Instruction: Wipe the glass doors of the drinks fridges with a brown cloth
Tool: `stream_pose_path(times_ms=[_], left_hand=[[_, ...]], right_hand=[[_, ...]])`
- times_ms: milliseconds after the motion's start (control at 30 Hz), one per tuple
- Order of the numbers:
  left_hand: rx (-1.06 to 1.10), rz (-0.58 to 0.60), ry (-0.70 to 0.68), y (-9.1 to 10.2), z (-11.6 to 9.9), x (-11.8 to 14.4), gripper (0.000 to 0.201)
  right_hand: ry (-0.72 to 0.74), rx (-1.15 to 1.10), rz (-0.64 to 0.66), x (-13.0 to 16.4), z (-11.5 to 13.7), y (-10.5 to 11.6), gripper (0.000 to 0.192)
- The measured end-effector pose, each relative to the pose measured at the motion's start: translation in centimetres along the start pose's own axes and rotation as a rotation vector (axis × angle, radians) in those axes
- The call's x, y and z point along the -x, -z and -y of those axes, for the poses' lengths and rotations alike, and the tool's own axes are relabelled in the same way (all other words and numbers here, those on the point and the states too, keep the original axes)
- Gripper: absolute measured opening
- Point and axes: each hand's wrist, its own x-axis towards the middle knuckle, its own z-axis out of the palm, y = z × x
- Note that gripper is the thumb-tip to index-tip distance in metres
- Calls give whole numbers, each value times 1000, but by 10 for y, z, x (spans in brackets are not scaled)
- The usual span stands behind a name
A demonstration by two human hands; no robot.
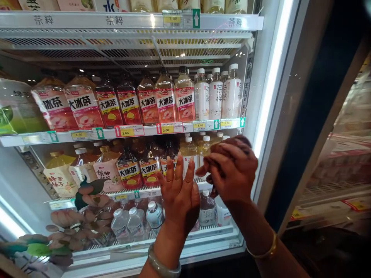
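Nearest the camera, a pale bangle (159,267) is worn below the left hand (179,197) and a gold bangle (271,248) below the right hand (233,175). The left fingers are spread, with nothing held; the right fingers are curled around what seems to be a dark brown cloth (245,141), before the right end of the cooler's shelves (110,133). It is judged light, soft and unbreakable, best bunched in the palm. Whether the glass (207,61) is touched cannot be told. Beyond, bottles (185,100) are ranged in rows, lit by a bright strip (271,85) at right.
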Motion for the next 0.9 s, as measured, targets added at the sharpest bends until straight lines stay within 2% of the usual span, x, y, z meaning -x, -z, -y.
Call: stream_pose_path(times_ms=[100,200,267,367,433,500,567,633,700,767,900], left_hand=[[1,7,-2,-3,-2,-1,69],[-2,15,3,-7,-1,-3,69],[-1,6,10,-10,-1,-3,69],[4,-18,18,-14,-6,-3,69],[6,-16,11,-16,-11,-2,70],[1,-2,-9,-16,-15,-1,72],[-7,-2,-34,-14,-15,-1,72],[-13,-12,-42,-10,-12,0,70],[-26,-8,-32,-6,-5,-1,69],[-47,8,-14,-2,1,-1,69],[-55,14,-22,1,5,-1,70]], right_hand=[[192,-84,75,12,10,0,16],[302,-148,144,20,-3,8,9],[272,-138,149,19,-22,15,9],[119,-70,40,10,-44,20,8],[5,-33,-57,6,-44,16,6],[-74,-14,-116,6,-29,8,8],[-59,-30,-92,11,-7,0,12],[71,-88,-21,17,11,-6,14],[195,-128,31,21,16,-7,13],[232,-137,46,19,7,-4,10],[120,-117,-24,6,-27,3,9]])
